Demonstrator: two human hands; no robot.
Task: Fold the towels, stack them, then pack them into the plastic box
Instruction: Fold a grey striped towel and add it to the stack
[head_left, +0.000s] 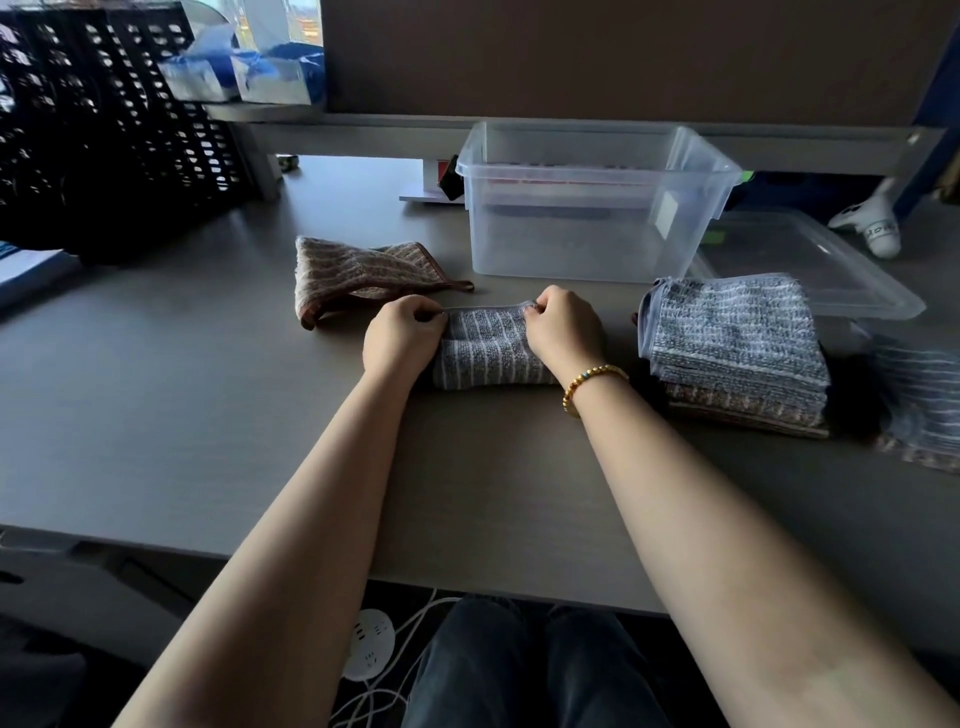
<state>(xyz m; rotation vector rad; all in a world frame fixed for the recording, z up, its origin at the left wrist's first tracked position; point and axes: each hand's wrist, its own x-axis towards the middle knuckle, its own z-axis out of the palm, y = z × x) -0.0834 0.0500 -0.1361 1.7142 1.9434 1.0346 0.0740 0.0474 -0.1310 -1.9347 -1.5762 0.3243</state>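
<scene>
Grey desk (208, 415): both hands, L (402, 335) & R (563, 325), pinch far edge of blue towel (485, 348), plastic box (592, 202) behind.

Black perforated crates (104, 119), blue tissue boxes (244, 73), white controller (872, 223), power strip (368, 644)

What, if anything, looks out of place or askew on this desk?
Only the brown towel left of the plastic box: it lies loosely crumpled, unlike the neat folded stack on the right. Nothing looks spilled or damaged.

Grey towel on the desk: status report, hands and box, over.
Left hand and right hand both pinch grey towel, mid-fold. Folded stack waits right. Plastic box holds no towels. Path unobstructed.
</scene>
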